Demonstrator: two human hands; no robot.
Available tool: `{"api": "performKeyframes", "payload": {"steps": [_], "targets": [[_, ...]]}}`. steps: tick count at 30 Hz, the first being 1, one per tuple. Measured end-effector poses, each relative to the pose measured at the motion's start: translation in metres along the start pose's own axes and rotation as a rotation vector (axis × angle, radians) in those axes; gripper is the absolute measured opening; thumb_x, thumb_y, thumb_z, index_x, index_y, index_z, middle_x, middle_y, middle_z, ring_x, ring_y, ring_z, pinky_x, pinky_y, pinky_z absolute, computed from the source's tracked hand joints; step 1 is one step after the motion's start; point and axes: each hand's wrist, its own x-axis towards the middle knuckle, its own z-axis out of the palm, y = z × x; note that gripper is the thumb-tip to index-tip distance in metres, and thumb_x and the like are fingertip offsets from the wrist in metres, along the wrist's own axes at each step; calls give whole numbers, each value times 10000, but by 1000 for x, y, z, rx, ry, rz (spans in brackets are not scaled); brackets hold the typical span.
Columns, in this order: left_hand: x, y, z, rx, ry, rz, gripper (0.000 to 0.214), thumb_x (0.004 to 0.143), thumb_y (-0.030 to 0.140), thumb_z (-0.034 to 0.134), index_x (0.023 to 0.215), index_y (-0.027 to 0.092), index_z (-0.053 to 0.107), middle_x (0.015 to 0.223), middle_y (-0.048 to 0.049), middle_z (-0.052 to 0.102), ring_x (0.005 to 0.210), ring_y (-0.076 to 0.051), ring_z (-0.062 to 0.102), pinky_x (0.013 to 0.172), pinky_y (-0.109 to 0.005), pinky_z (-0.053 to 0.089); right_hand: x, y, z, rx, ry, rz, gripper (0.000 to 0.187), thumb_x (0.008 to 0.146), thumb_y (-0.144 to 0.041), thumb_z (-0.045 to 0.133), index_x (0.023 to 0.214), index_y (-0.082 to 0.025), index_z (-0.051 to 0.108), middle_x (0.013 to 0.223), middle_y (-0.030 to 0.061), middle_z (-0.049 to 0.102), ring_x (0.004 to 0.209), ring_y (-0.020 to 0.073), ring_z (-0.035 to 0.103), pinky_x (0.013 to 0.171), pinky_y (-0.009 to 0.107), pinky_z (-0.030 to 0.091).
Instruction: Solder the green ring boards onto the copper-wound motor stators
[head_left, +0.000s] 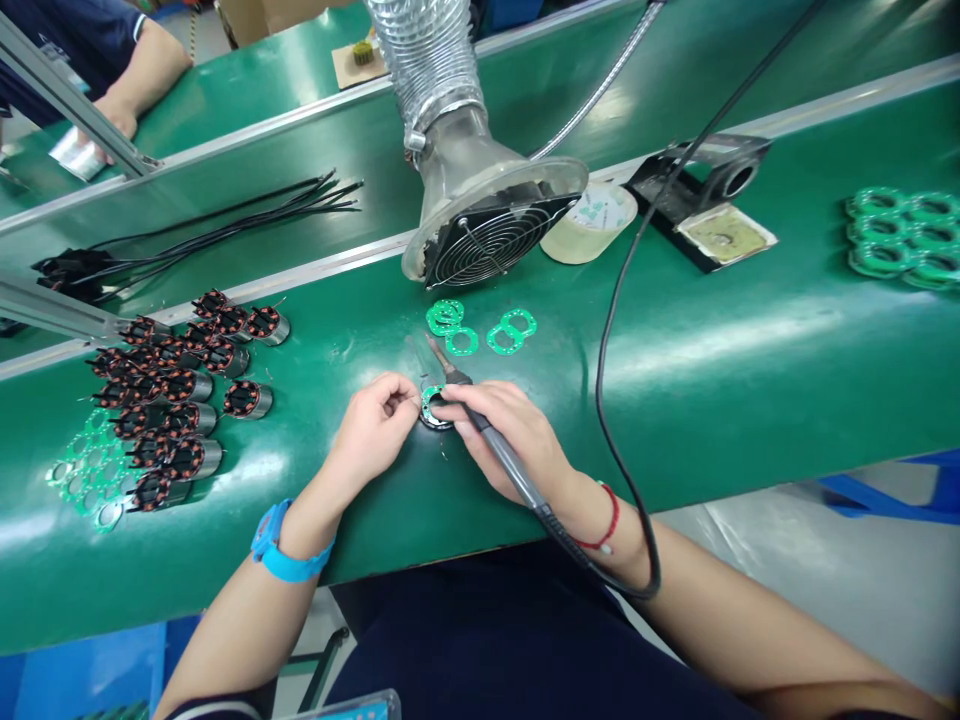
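Note:
My right hand (517, 435) is closed round a soldering iron (491, 440) whose tip points up and away over the green mat. My left hand (375, 425) is pinched shut, its fingertips touching a small motor stator topped with a green ring board (433, 407) that stands between both hands. What the left fingers pinch is too small to name. Several loose green ring boards (480, 330) lie just beyond the hands.
A pile of copper-wound stators (176, 400) and green ring panels (86, 470) lies at left. A fume extractor fan (487, 235), tape roll (589, 220), iron stand with sponge (712, 215), more green rings (904, 235) and black wires (225, 225) sit behind. Another person's arm (142, 80) is at far left.

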Motion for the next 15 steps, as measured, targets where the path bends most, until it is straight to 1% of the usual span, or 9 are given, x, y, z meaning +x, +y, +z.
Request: {"api": "performKeyframes", "payload": {"steps": [3, 7, 9, 11, 15], "targets": [[4, -4, -1, -7, -21, -21, 70, 759, 193, 503, 699, 170, 530, 638, 45, 491, 586, -88, 432, 572, -220, 336, -3, -1, -3, 22, 79, 60, 356, 892, -163, 511, 1243, -213, 479, 845, 43, 732, 796, 193, 682, 748, 364, 515], [8, -8, -1, -52, -35, -36, 52, 724, 178, 499, 680, 169, 523, 610, 51, 476, 570, -86, 414, 559, -218, 320, -12, 0, -6, 126, 204, 182, 209, 908, -278, 499, 1096, -228, 575, 819, 45, 702, 688, 179, 659, 651, 347, 518], [9, -8, -1, -63, -37, -35, 51, 715, 179, 495, 668, 171, 516, 598, 54, 465, 560, -85, 401, 549, -218, 309, -15, 1, -7, 199, 242, 176, 176, 904, -306, 490, 1018, -229, 600, 742, 27, 665, 595, 162, 605, 591, 339, 497], [8, -8, -1, -66, -37, -35, 49, 709, 185, 492, 665, 175, 510, 589, 55, 456, 554, -86, 392, 542, -218, 302, -16, 2, -8, 249, 237, 136, 156, 893, -297, 493, 978, -228, 604, 670, 7, 628, 536, 149, 550, 556, 329, 469], [8, -10, 1, -58, -31, -40, 41, 704, 191, 485, 667, 182, 499, 587, 55, 452, 555, -89, 387, 547, -220, 303, -15, 2, -8, 259, 221, 102, 129, 878, -245, 501, 960, -221, 598, 661, 0, 631, 515, 137, 526, 555, 322, 453]]}}
